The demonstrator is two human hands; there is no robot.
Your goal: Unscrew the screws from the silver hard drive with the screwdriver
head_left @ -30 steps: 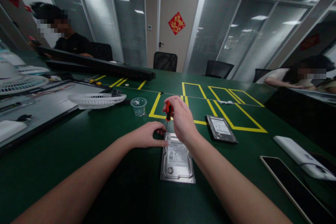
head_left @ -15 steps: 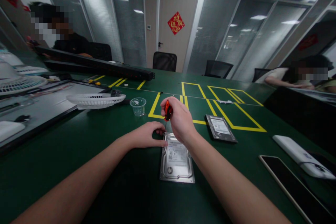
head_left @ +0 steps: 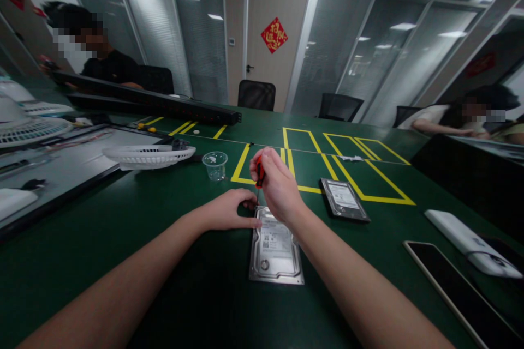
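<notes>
A silver hard drive (head_left: 275, 253) lies label up on the green table in front of me. My right hand (head_left: 278, 182) is closed around the red and black handle of a screwdriver (head_left: 260, 174), held upright. Its thin shaft reaches down to the drive's far left corner; the tip is too small to make out. My left hand (head_left: 229, 210) grips that same corner, thumb on the top face and fingers curled beside the far edge. Part of the label is covered by my right hand and wrist.
Right of my hands lies a second hard drive (head_left: 344, 200). A clear plastic cup (head_left: 215, 166) and a white fan grille (head_left: 149, 157) are at left. A phone (head_left: 458, 294) and a white device with a cable (head_left: 470, 242) lie at right. Two people sit across the table.
My right hand has turned slightly around the screwdriver handle, so less of the orange shows. The left hand and the hard drive have stayed in place.
</notes>
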